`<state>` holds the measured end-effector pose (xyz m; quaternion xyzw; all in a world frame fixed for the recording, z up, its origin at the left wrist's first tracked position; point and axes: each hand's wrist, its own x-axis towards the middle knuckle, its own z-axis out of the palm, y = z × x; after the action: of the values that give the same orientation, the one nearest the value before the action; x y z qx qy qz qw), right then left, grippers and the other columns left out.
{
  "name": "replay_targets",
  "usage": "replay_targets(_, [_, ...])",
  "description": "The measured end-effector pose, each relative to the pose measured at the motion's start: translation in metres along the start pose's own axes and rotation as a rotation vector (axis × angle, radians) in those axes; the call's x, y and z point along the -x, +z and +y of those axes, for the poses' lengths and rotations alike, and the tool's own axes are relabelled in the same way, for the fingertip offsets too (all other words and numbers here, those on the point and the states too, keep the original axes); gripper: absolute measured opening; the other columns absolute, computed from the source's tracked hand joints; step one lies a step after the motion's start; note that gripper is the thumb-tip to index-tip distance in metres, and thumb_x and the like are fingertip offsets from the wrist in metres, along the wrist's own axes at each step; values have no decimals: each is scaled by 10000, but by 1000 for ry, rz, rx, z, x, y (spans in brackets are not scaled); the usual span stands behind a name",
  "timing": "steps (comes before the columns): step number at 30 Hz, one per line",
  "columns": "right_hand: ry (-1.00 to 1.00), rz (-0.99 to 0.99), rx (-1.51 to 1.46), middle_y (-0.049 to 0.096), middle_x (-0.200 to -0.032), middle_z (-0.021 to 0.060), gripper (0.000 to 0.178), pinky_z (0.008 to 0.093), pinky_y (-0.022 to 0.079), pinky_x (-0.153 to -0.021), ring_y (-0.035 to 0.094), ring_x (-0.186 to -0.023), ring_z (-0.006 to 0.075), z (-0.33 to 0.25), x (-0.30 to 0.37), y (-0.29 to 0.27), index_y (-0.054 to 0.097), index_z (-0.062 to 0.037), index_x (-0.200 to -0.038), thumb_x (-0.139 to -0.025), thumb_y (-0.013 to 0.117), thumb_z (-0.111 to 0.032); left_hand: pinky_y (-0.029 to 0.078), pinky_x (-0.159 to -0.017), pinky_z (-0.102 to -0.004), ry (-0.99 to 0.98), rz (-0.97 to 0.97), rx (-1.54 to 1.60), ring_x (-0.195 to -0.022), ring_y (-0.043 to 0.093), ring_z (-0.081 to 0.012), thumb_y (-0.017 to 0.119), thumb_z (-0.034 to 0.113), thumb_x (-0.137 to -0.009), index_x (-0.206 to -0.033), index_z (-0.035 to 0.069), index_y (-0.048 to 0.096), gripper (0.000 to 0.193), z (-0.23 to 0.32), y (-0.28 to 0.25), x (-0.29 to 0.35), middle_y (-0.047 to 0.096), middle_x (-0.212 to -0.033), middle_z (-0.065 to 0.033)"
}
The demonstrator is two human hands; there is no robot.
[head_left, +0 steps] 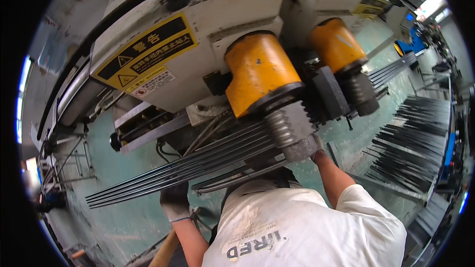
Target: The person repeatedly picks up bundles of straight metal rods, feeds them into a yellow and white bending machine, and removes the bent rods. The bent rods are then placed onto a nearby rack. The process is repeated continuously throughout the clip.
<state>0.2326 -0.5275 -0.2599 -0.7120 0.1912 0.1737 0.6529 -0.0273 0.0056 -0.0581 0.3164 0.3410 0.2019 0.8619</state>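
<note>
Long dark metal rods [183, 165] at a bending machine, viewed from above, with places given relative to the near orange housing [262, 71]. The rods lie side by side in a sloping row, running from just below the housing out to its lower left, where their ends fan slightly apart. A ribbed grey metal block [292, 128] projects from the housing's lower end, beside the upper ends of the rods. The left hand [174, 201], in a dark glove with a pale cuff, is below and left of the housing, at the underside of the rods; its fingers are hidden, so whether it grips them cannot be told. The right hand [317, 145] is below and right of the housing, close against the block and largely concealed by it; its grip likewise cannot be determined. A second orange housing [339, 44] stands to the right of the first, and a yellow-and-black warning label [148, 49] is to its left. Farther right lies a large batch of similar dark rods [413, 143] on a rack. The worker's white T-shirt [307, 230] appears below the housing.
</note>
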Motion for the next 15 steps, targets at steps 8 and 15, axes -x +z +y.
replay_targets(8, [-277, 182, -233, 760, -1073, 26, 292, 314, 537, -867, 665, -939, 132, -132, 104, 46, 764, -12, -1250, -1051, 742, -225, 469, -1168, -594, 28, -247, 102, -1292, 641, -428, 493, 346, -1109, -1302, 72, 737, 414, 22, 13, 10, 723, -1378, -158])
replay_targets(15, [-439, 327, -510, 747, -1311, 62, 453, 305, 480, -1093, 651, -1198, 164, -221, 161, 63, 716, 16, -1397, -1094, 694, -319, 461, -1223, -548, 104, -355, 156, -1381, 633, -388, 521, 314, -1080, -1443, 2, 677, 503, 39, 1, 12, 709, -1445, -200])
